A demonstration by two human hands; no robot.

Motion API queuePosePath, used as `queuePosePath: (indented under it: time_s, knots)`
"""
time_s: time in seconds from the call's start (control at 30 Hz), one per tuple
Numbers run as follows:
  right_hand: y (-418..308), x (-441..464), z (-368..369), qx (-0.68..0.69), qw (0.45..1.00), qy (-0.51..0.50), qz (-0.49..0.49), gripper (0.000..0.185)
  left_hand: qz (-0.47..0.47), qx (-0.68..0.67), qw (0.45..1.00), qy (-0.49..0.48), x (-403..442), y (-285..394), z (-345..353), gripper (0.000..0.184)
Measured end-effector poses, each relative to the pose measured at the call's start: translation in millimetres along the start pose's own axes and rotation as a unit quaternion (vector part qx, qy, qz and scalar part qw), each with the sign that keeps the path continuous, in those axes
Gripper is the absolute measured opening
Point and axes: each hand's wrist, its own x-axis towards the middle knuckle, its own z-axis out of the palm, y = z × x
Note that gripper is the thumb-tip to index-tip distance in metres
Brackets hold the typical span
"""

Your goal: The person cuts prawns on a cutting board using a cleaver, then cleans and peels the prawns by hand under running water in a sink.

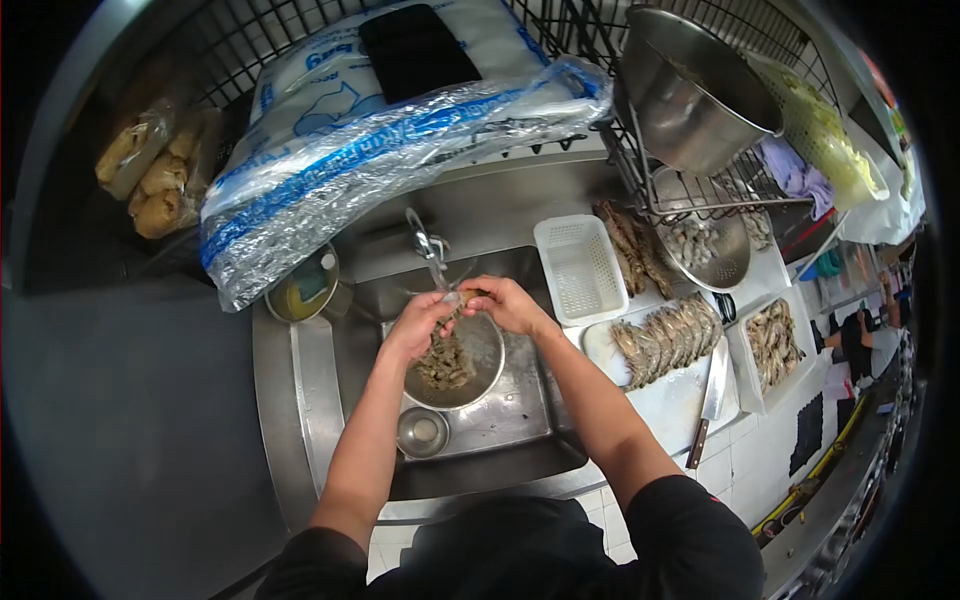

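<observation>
Over the steel sink [515,400], my left hand [425,322] and my right hand [502,303] meet just below the faucet [424,238]. Between their closed fingers is a small brownish shrimp [468,298], held at both sides. Beneath them a round metal bowl [488,372] contains a heap of shrimp pieces [445,362]. A smaller metal bowl [423,432] stands in the sink near its front left.
Right of the sink are a white basket [580,268], a cutting board with rowed shrimp [668,340], a knife [713,385], a shrimp tray [772,345] and a colander [735,255]. Above hang a rack with plastic bags [340,170] and a pot [690,95]. A person [868,335] is far right.
</observation>
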Motion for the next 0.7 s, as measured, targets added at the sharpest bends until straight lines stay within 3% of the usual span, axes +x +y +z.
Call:
queuePosePath:
  time_s: [0.13,0.2,0.33,0.4,0.53,0.63,0.7]
  knots:
    - [17.8,8.3,24.3,0.051,0.999,-0.002,-0.010,0.024,-0.031,0.000,0.999,0.009,-7.5,16.8,-11.6,0.021]
    - [23.7,9.2,42.0,0.168,0.981,0.085,0.041,0.019,-0.041,0.013,0.999,0.015,-6.5,14.8,-14.6,0.020]
    - [43.0,10.6,57.3,0.152,0.978,0.137,0.041,0.016,-0.054,0.015,0.996,0.063,1.5,8.9,-14.0,0.015]
    - [54.0,13.3,62.9,0.216,0.963,0.163,0.019,0.014,-0.062,0.024,0.995,0.079,3.2,7.8,-11.6,0.014]
    - [52.5,11.2,60.9,0.214,0.961,0.169,0.054,0.012,-0.057,0.018,0.995,0.081,7.7,8.5,-10.3,0.012]
    - [42.0,8.7,59.3,0.206,0.966,0.153,0.014,0.012,-0.053,0.064,0.992,0.097,11.3,9.9,-14.8,0.011]
    - [34.8,7.5,57.3,0.286,0.947,0.148,0.015,0.016,-0.057,0.092,0.988,0.108,12.6,8.6,-18.4,0.011]
